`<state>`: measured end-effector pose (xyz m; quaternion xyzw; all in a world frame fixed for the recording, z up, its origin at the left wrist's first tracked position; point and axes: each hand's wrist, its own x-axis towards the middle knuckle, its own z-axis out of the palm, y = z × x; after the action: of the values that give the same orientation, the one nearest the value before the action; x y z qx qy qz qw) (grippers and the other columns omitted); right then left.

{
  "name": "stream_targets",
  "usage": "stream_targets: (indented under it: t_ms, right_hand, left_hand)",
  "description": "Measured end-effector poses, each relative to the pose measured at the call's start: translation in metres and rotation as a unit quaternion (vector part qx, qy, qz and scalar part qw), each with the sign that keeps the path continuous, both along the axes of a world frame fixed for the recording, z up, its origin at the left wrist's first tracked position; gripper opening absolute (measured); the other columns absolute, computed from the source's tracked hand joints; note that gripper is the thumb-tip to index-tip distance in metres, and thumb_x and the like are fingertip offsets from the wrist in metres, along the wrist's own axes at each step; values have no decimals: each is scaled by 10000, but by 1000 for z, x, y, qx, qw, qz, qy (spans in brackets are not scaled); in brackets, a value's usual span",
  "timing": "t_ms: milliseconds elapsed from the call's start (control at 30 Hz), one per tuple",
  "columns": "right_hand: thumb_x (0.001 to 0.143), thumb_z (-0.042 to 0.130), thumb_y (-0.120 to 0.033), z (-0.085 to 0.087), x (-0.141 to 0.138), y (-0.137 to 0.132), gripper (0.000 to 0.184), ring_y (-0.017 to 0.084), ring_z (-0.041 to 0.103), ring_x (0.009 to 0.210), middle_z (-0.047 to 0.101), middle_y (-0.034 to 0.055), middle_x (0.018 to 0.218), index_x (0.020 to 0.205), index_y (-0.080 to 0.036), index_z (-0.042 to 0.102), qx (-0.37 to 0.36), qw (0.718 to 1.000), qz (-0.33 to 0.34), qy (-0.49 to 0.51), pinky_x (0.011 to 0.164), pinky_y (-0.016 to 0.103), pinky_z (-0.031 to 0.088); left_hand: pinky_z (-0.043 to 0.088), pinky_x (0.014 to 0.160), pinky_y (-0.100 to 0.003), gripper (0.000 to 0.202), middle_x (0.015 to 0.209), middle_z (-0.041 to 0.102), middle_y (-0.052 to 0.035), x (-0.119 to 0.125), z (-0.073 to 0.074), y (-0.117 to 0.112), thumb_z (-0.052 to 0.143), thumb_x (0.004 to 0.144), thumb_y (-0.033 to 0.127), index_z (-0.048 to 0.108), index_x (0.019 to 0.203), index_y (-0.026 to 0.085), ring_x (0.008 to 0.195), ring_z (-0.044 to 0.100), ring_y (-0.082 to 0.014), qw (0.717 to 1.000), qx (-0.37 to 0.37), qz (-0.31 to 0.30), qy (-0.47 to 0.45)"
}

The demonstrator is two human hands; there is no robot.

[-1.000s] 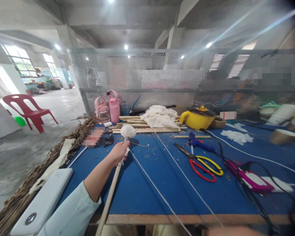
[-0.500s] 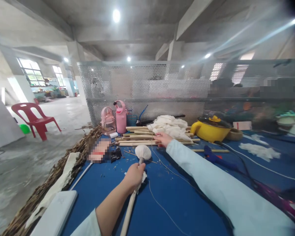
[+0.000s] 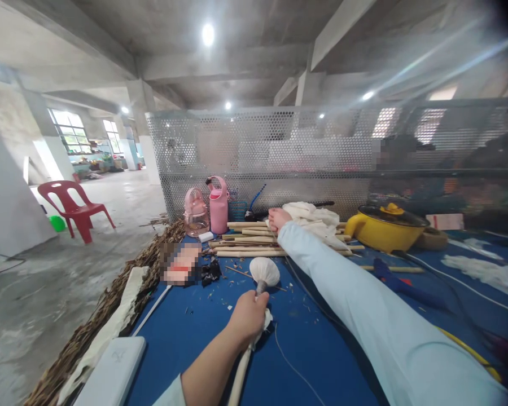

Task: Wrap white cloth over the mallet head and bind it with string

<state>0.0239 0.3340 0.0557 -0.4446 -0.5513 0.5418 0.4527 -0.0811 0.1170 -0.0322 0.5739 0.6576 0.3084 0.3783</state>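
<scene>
My left hand (image 3: 249, 318) is wrapped around the neck of a wooden stick with a round head bound in white cloth (image 3: 265, 272). Loose white cloth edges stick out below my fist, and the handle slants down toward the front. My right hand (image 3: 279, 219) is stretched out at the left edge of a crumpled white cloth heap (image 3: 311, 217), above a pile of wooden sticks (image 3: 245, 252). Its fingers are drawn together; what they hold, if anything, is too small to make out. A thin thread (image 3: 291, 363) lies curved on the blue table (image 3: 186, 344).
A pink bottle (image 3: 219, 211) and a clear pink-lidded jug (image 3: 197, 217) stand at the back left. To the right are a yellow pot (image 3: 385, 232), a blue glue gun (image 3: 400, 285) and cables. Dried brown stalks (image 3: 114, 304) and a white power bank (image 3: 112, 369) line the left edge.
My right hand has moved away from me and up, from the near side of the stick pile to beside the cloth heap. The view has shifted slightly left; my left hand keeps its grip.
</scene>
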Motion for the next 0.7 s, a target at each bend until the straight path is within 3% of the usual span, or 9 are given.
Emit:
stream_targets:
  t_ms: [67,133,233,467,600,700]
  right_hand:
    - [899,481,-294,29,3,7,204,65,501,540,552,0,762,983,-118,540,14,1000,-19,-2,470,194,436]
    - [917,423,-214,60,3,11,109,31,332,382,438,-64,577,917,-140,503,41,999,-35,5,365,149,283]
    - [902,354,-108,104,0,8,133,31,200,323,297,-103,460,830,-183,437,91,995,-43,14,357,152,141]
    - [849,414,-119,186,11,-25,136,49,200,326,282,-104,436,760,-215,374,205,977,-53,33,376,182,119]
    - [821,508,-144,225,31,-54,168,47,192,336,313,-98,452,743,-225,384,248,967,-58,12,389,204,121]
    - [838,464,-119,249,47,-76,162,31,218,348,320,-91,473,726,-218,402,275,959,-64,-5,412,212,124]
  left_hand:
    - [294,566,-253,320,731,601,-74,0,0,0,370,846,390,524,701,150,671,517,-167,1000,3,-2,0]
    - [297,574,-255,325,747,607,-81,0,0,0,368,846,392,528,702,149,688,523,-172,1000,6,-1,1]
    - [301,577,-258,336,764,611,-89,0,-1,0,362,846,401,535,713,146,696,524,-179,1000,6,3,2]
    - [306,582,-250,329,746,618,-72,-1,1,-2,367,847,397,542,718,150,688,532,-172,1000,-1,9,1]
    - [304,577,-241,325,718,607,-59,-1,4,-2,381,847,393,536,688,156,675,529,-162,1000,-2,8,2]
    - [300,563,-237,319,674,582,-46,-2,2,-1,386,849,387,525,674,160,642,517,-154,1000,-1,6,-2]
